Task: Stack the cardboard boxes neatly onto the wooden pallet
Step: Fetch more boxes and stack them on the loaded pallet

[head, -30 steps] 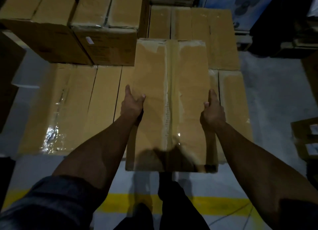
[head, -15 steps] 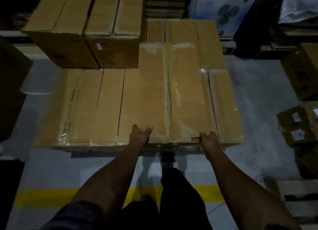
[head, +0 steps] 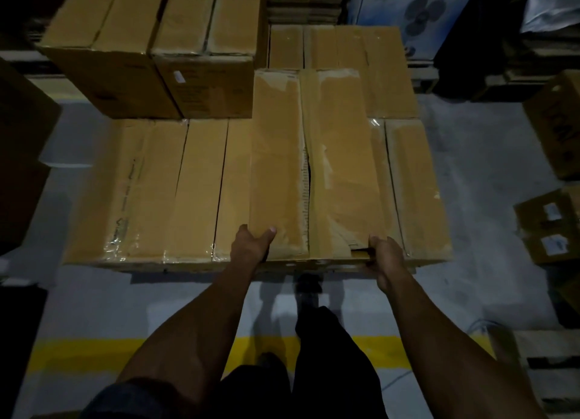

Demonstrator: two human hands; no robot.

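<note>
A long brown cardboard box (head: 314, 155), taped down its middle, lies on top of a lower layer of flat boxes (head: 175, 192). My left hand (head: 251, 246) grips its near left corner, thumb on top. My right hand (head: 384, 255) holds its near right corner at a torn flap. Two taller boxes (head: 157, 58) stand on the layer at the back left, touching the held box's far left side. The pallet under the layer is hidden.
Small labelled cartons (head: 552, 224) sit on the floor at the right, with a bigger box (head: 558, 120) behind them. A wooden pallet (head: 549, 356) lies at the lower right. A yellow floor line (head: 94, 352) runs in front of my legs. A fan carton (head: 414, 14) stands behind.
I have lowered the box from the air onto the lower layer and slid my hands from its sides back to its near corners. The box now lies flat.
</note>
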